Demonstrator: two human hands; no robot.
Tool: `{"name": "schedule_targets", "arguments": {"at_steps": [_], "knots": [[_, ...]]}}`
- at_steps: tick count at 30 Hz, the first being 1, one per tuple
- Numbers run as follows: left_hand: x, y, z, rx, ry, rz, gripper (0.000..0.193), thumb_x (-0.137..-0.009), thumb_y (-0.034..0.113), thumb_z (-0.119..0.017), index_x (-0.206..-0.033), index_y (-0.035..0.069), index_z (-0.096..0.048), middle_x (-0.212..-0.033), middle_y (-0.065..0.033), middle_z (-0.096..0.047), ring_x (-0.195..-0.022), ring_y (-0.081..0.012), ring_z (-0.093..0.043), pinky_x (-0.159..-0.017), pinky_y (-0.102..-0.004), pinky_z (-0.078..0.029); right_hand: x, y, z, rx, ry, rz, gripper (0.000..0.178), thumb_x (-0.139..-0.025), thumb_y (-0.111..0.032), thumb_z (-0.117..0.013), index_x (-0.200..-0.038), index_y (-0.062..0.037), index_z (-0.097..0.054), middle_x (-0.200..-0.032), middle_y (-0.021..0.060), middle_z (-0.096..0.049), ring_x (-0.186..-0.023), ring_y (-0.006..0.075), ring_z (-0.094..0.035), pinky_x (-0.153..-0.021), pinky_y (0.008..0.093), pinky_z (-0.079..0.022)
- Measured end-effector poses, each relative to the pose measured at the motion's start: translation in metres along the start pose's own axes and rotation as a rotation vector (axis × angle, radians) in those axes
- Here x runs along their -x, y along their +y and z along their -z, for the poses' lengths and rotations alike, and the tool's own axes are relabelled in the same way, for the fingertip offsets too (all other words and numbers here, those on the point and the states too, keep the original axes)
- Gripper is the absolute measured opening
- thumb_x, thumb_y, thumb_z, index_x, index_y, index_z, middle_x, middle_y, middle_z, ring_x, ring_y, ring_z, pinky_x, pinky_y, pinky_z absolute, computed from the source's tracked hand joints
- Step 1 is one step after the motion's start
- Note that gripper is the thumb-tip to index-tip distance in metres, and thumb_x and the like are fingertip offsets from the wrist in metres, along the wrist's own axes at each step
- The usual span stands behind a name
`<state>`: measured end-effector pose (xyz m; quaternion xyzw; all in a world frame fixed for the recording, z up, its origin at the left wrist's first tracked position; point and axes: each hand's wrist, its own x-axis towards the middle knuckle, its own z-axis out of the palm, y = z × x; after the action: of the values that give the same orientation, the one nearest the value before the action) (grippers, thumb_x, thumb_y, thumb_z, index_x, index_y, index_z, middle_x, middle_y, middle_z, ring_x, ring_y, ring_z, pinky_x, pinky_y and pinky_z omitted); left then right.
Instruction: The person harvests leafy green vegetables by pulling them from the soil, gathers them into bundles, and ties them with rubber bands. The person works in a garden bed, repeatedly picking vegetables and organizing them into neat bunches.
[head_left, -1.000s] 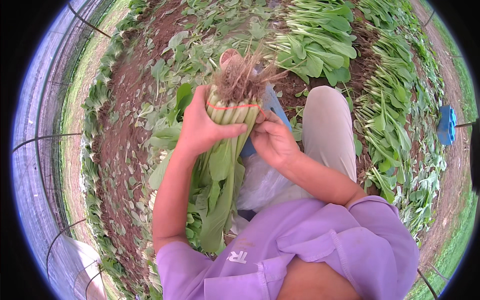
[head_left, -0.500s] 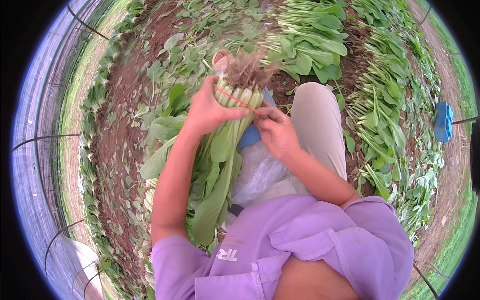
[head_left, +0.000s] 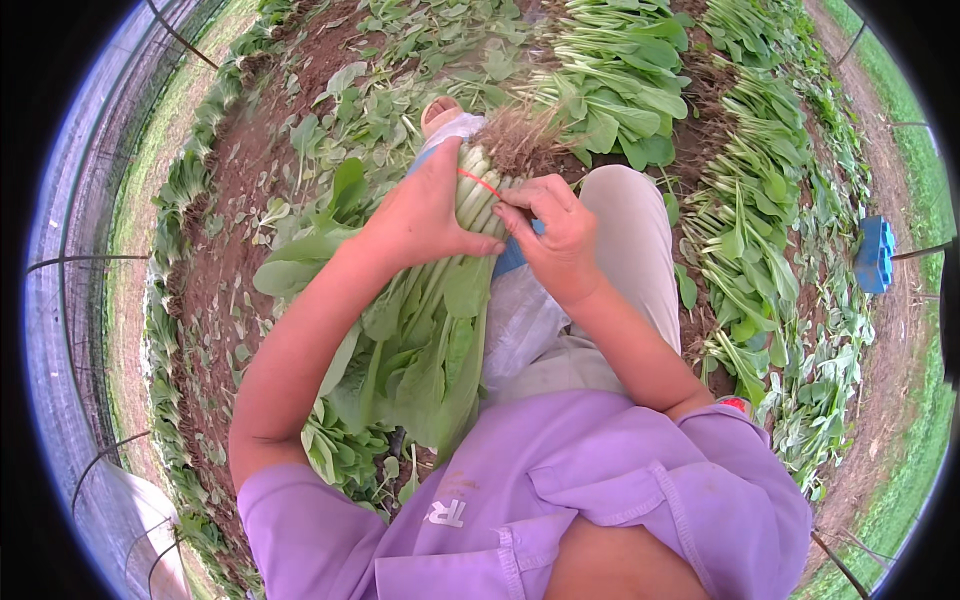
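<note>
A bunch of leafy greens [head_left: 440,320] lies tilted across my lap, its brown roots at the far end and its broad leaves toward my body. My left hand [head_left: 425,215] wraps round the pale stems from the left, thumb across their front. An orange-red tie [head_left: 480,180] crosses the stems just below the roots. At its right end my right hand [head_left: 555,235] is closed, thumb and finger pinched on the tie beside the stems. How the tie runs behind the bunch is hidden.
Harvested greens lie in a row [head_left: 625,80] ahead and another row [head_left: 765,220] to the right. Loose leaves cover the brown soil [head_left: 235,290]. A blue plastic object [head_left: 874,255] stands at far right. Greenhouse sheeting [head_left: 75,230] curves along the left.
The bunch has tipped, its root end moving right. My left forearm has swung outward to the left. My right hand has stayed pinched at the tie, its fingers shifting slightly upward.
</note>
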<state>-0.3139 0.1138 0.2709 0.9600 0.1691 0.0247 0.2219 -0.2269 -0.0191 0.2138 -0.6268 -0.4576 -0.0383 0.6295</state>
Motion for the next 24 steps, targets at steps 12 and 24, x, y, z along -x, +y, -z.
{"name": "schedule_targets", "arguments": {"at_steps": [12,24], "knots": [[0.01,0.007,-0.016,-0.102,0.192,0.078,0.082,-0.053,0.031,-0.072,-0.119,0.005,-0.029,-0.101,-0.0183,-0.051,-0.091,-0.0324,-0.053,-0.073,-0.0397,-0.044,0.01,-0.024,-0.016,0.098,-0.11,-0.16,0.012,-0.065,-0.003,-0.06,-0.069,-0.0027,-0.048,-0.065,0.0084,-0.051,-0.052,0.0217,-0.053,-0.047,0.0307,-0.042],[0.007,-0.036,0.028,0.494,-0.143,-0.072,0.034,-0.067,0.019,-0.071,-0.093,0.01,-0.052,-0.098,-0.0003,-0.049,-0.091,-0.0147,-0.049,-0.078,-0.0311,-0.045,0.006,-0.021,-0.015,0.083,-0.192,-0.205,0.013,-0.067,-0.004,-0.06,-0.069,-0.0028,-0.047,-0.065,0.0086,-0.052,-0.051,0.0209,-0.054,-0.047,0.0314,-0.042]]}}
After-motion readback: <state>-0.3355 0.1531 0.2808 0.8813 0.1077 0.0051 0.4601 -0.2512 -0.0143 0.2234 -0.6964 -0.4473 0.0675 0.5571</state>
